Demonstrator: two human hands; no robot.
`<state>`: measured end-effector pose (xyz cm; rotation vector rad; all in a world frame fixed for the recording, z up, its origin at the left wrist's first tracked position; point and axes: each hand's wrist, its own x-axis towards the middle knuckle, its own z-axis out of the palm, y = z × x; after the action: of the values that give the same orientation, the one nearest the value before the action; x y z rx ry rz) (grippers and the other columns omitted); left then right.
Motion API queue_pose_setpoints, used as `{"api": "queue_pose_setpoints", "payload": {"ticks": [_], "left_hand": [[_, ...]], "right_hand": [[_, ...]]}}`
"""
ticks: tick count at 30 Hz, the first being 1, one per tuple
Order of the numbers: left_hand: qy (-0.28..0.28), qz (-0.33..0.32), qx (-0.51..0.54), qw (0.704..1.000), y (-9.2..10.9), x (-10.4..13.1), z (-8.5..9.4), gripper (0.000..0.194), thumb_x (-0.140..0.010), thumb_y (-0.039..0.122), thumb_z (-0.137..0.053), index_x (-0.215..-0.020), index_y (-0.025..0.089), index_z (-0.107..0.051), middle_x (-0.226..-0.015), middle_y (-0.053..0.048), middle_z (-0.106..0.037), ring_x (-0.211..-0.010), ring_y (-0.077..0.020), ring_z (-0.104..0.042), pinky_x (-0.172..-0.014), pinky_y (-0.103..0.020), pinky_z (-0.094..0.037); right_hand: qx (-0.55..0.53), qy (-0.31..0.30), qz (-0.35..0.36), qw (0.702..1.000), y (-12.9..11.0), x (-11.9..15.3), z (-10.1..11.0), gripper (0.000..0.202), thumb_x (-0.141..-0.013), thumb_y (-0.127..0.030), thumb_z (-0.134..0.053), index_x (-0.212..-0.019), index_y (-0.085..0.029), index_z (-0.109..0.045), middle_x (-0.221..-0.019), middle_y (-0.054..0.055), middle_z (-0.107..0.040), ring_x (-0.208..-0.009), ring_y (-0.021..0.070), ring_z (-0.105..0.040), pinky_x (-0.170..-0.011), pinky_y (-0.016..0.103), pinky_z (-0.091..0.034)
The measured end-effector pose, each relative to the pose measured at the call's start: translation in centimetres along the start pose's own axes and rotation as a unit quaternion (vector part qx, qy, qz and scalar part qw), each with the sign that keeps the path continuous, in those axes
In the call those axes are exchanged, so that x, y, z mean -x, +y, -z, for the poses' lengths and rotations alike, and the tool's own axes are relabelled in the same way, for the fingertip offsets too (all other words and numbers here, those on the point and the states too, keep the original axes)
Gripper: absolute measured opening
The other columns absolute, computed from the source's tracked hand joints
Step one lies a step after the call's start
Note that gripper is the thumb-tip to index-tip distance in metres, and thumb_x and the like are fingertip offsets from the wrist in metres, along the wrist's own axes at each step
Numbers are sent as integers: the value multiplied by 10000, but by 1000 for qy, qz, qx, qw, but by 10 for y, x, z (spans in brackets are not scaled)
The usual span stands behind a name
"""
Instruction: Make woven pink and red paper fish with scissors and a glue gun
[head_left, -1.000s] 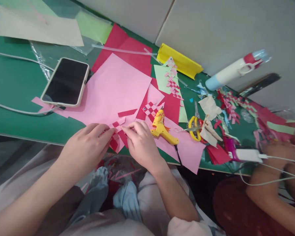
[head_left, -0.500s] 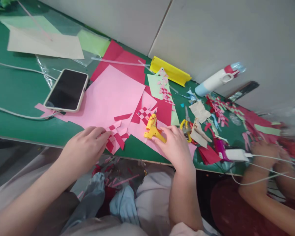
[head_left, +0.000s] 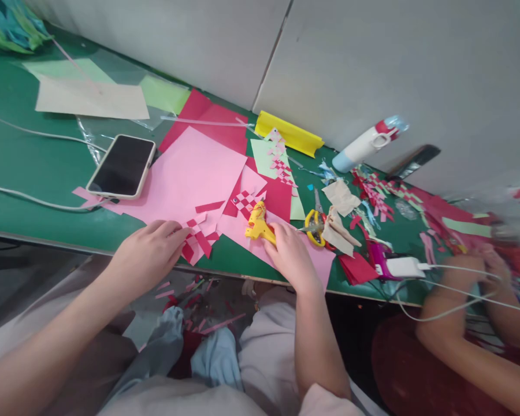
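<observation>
Green tabletop (head_left: pixel 225 261), near edge | left hand (head_left: pixel 149 249) pinching woven paper (head_left: pixel 198 236) by its left end; I'd guess light, easily creased | right hand (head_left: pixel 292 257) gripping glue gun (head_left: pixel 256 222) just right; probably stiff, hot-nosed, best taken by its handle

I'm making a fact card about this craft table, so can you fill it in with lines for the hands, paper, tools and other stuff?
Left hand: the left hand holds the edge of a woven paper piece, red and pink
Right hand: the right hand is at the handle of a yellow glue gun; how firmly is hard to tell
Paper: large pink sheet; checked paper fish beside the glue gun's nozzle end
Cutting tool: yellow-handled scissors
Other stuff: phone, dark screen; bottle, lying tilted
Table: green
</observation>
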<state>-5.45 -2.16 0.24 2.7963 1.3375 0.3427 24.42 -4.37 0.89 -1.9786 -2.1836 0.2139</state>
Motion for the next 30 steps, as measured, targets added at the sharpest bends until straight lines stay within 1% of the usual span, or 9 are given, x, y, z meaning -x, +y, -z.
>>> {"api": "queue_pose_setpoints", "payload": {"ticks": [2, 4, 6, 8, 10, 13, 16, 25, 30], "left_hand": [[-3, -1, 0, 1000, 0, 0, 0, 334, -929, 215, -400, -1111, 156, -673, -1031, -143, -690, -915, -285, -651, -750, -415, -532], [-7, -5, -3, 1000, 0, -1, -1, 353, -938, 228, -386, -1137, 154, -668, -1056, -151, -690, -926, -284, -653, -762, -418, -536], [-8, -2, -10, 1000, -1, 0, -1, 363, -948, 240, -374, -1149, 156, -664, -1087, -153, -688, -937, -279, -656, -762, -409, -539], [-6, 5, -20, 1000, -1, 0, -2, 359, -951, 241, -376, -1148, 159, -664, -1097, -144, -689, -946, -273, -657, -757, -397, -539], [-8, 6, -29, 1000, 0, 1, -3, 343, -946, 228, -392, -1146, 161, -663, -1088, -131, -693, -943, -271, -657, -746, -389, -539], [-11, 5, -36, 999, 1, 1, -2, 322, -926, 195, -421, -1135, 154, -663, -1068, -126, -697, -928, -274, -658, -724, -388, -537], [-13, -1, -38, 999, 3, 1, 0, 315, -906, 163, -438, -1124, 141, -665, -1075, -136, -695, -928, -278, -659, -719, -389, -535], [-14, -4, -30, 999, 5, 2, 0, 335, -848, 99, -480, -1132, 113, -657, -1056, -152, -689, -896, -274, -651, -709, -385, -533], [-2, -11, -33, 999, 7, 2, 1, 322, -853, 105, -480, -1122, 105, -657, -1043, -147, -687, -880, -276, -651, -690, -390, -539]], "right_hand": [[-51, 0, 1, 999, -1, 4, 6, 307, -902, -215, -514, -1185, -100, -538, -1154, 178, -617, -1102, 294, -570, -932, 431, -461], [-140, -2, 0, 990, -2, 9, 14, 316, -923, -271, -503, -1206, -132, -526, -1179, 152, -613, -1105, 269, -569, -935, 400, -462], [-243, -13, 3, 970, -3, 12, 21, 311, -942, -338, -482, -1196, -166, -536, -1161, 115, -625, -1062, 240, -587, -898, 355, -473], [-336, -36, 2, 941, -4, 13, 23, 328, -946, -419, -476, -1146, -174, -567, -1077, 91, -642, -957, 215, -604, -816, 313, -482], [-408, -70, -8, 910, -7, 12, 20, 373, -930, -499, -492, -1066, -167, -592, -919, 63, -628, -793, 179, -580, -693, 277, -463], [-477, -133, -23, 868, -16, 8, 10, 383, -912, -550, -506, -916, -174, -577, -706, -5, -495, -596, 117, -446, -541, 246, -362], [-507, -175, -17, 844, -27, 3, 1, 378, -915, -553, -503, -860, -182, -548, -695, -20, -446, -572, 99, -401, -523, 243, -320], [-481, -202, -33, 852, -34, -2, -2, 401, -927, -561, -478, -859, -174, -559, -707, -16, -453, -610, 107, -429, -568, 248, -351], [-453, -198, -23, 869, -35, -5, -3, 419, -938, -554, -465, -943, -164, -617, -722, -6, -483, -647, 118, -454, -630, 256, -393]]}}
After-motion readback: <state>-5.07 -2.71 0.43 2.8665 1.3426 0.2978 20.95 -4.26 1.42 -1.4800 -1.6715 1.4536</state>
